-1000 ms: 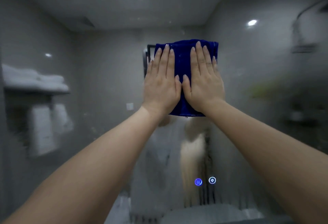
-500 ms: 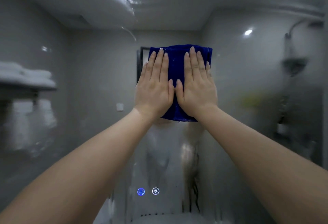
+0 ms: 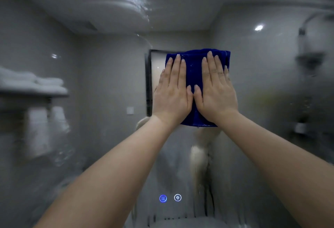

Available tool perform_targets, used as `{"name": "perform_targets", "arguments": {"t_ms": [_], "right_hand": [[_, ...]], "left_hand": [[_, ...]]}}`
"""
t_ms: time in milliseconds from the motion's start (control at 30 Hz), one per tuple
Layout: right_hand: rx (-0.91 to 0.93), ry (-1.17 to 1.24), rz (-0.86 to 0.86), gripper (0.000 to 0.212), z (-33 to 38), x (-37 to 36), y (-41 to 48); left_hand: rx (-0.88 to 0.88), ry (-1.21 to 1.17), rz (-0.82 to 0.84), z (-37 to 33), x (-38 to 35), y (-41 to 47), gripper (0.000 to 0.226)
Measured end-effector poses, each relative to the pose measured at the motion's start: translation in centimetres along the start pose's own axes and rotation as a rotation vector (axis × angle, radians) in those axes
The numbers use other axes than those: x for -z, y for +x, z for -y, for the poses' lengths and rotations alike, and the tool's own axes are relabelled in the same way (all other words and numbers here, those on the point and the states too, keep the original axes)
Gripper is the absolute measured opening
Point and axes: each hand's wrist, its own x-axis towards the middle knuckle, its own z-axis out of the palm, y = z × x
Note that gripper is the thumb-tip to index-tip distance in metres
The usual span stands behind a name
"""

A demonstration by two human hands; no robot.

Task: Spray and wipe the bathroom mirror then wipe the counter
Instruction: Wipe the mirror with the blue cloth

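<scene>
A folded dark blue cloth (image 3: pixel 194 70) lies flat against the wet, foggy mirror (image 3: pixel 101 65), a little above the middle of the view. My left hand (image 3: pixel 171 94) and my right hand (image 3: pixel 216 92) press on it side by side. The palms are flat, the fingers point up and the thumbs nearly touch. The cloth's top edge and bottom edge show beyond the hands. Smeared water streaks cross the glass near the top. The counter is out of view.
Two lit touch buttons, a blue one (image 3: pixel 163 198) and a white one (image 3: pixel 177 197), glow low in the mirror. The blurred reflection shows a towel shelf (image 3: pixel 34 86) at left, a doorway (image 3: pixel 153 83) behind the cloth and a shower head (image 3: pixel 307 54) at right.
Both hands slid the cloth to the right across the glass relative to the lit buttons. Wet smears now show near the top of the mirror.
</scene>
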Motion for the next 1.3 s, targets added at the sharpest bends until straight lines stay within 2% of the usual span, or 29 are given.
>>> {"name": "perform_targets", "arguments": {"t_ms": [533,700,867,1300], "right_hand": [[0.082,0.013,-0.001,0.065,-0.9,0.2,0.0],[0.155,-0.001,-0.005,0.062,-2.4,0.2,0.1],[0.175,-0.012,0.004,0.062,-8.3,1.5,-0.6],[0.023,-0.055,0.014,0.064,-28.0,5.5,-4.6]], "left_hand": [[0.013,0.045,-0.059,-0.5,0.2,0.2,0.061],[0.093,0.068,-0.036,-1.9,-0.1,0.1,0.063],[0.112,0.029,-0.055,-7.8,-1.6,1.4,0.063],[0.012,-0.063,0.012,-26.7,-6.8,7.1,0.065]]}}
